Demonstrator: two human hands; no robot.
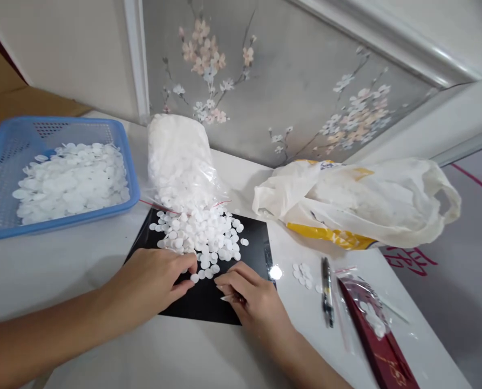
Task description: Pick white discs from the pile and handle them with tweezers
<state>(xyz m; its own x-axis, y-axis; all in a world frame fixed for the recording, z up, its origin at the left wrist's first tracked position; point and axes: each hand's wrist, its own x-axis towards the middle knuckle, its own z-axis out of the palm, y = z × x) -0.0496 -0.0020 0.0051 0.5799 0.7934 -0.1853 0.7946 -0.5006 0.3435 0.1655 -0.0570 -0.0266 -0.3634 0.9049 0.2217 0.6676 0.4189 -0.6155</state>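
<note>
A pile of small round white discs spreads over a black sheet on the table. At the pile's near edge my left hand has its thumb and index finger around one white disc. Just to the right, my right hand is low over the sheet with its fingers curled and drawn together; what they hold, if anything, I cannot make out. Behind the pile stands a clear plastic bag full of white discs, its mouth toward the sheet.
A blue basket with many white discs stands at the left. To the right lie a white and yellow carrier bag, a few loose discs, a pen and a dark red packet beneath a clear bag. A flowered panel rises behind.
</note>
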